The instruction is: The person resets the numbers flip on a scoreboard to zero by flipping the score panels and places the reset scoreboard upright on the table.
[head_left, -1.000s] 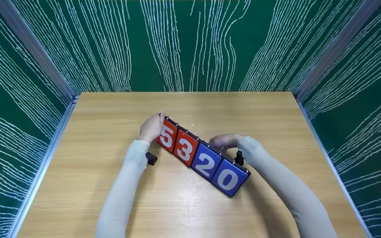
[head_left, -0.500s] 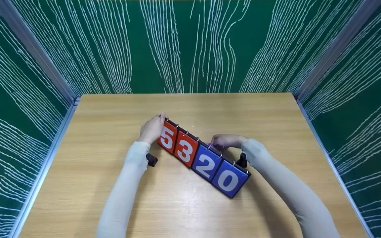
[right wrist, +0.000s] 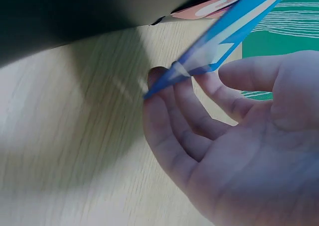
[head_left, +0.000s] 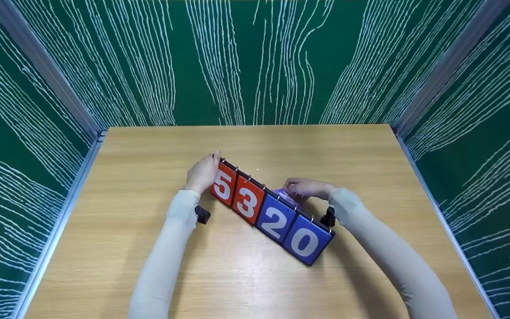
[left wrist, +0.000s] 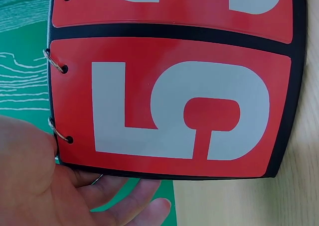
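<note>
A flip scoreboard [head_left: 247, 200] stands slanted on the table, its front showing red cards 5 and 3 and blue cards 2 and 0 on metal rings. My left hand [head_left: 203, 173] grips its upper left end; in the left wrist view that hand [left wrist: 79, 186] has fingers reaching behind the black edge beside the red 5 card [left wrist: 75, 101]. Behind the board, my right hand [head_left: 310, 188] holds a blue card [head_left: 287, 197] swung out from the back. The right wrist view shows curled fingers [right wrist: 162, 129] at this card's lower edge, the thumb close to its other side.
The wooden table [head_left: 148, 146] extends around the board. Green walls [head_left: 246, 62] with white wavy lines enclose its back and sides, with metal rails [head_left: 56, 248] along the side edges. A small black wrist device [head_left: 202, 214] sits at the left sleeve.
My right hand has moved slightly right and away from the board, and more of the blue card shows behind it. My left hand and the scoreboard stay nearly in place.
</note>
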Available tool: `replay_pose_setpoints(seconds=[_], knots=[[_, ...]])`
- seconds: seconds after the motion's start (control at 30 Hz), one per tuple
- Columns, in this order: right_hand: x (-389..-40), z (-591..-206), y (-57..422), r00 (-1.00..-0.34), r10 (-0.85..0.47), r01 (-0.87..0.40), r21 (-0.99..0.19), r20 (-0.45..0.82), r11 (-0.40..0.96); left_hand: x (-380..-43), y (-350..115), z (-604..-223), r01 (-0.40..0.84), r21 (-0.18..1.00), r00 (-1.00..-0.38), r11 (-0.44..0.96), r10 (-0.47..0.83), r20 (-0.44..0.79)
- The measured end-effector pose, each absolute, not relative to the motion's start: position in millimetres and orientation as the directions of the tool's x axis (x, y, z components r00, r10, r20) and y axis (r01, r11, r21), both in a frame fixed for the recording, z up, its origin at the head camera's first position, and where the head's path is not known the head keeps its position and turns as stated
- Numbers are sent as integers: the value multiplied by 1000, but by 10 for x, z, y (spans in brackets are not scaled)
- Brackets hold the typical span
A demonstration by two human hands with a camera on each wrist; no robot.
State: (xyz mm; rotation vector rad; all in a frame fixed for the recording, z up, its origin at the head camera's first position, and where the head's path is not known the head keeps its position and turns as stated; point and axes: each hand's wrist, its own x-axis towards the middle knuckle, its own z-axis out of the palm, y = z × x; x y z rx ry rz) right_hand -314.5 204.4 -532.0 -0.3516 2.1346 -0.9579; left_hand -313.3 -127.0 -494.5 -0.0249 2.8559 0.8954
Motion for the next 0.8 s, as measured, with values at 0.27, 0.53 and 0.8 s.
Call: replay_pose_setpoints(seconds=[0.27, 0.53, 0.8], knots=[[-3133, -5274, 2116, -688, -498, 52, -721, -527, 691, -3132, -1258, -4946, -60, 571, -989, 819, 30, -147], [-3146, -5215, 2184, -736, -467, 62, -735, -491, 675, -3141, -1250, -4929, -58, 550, -990, 833, 23, -138], [-3110, -5159, 2229, -796, -396, 108, -751, -458, 652, -3128, -1252, -4930, -75, 568, -987, 820, 19, -158]])
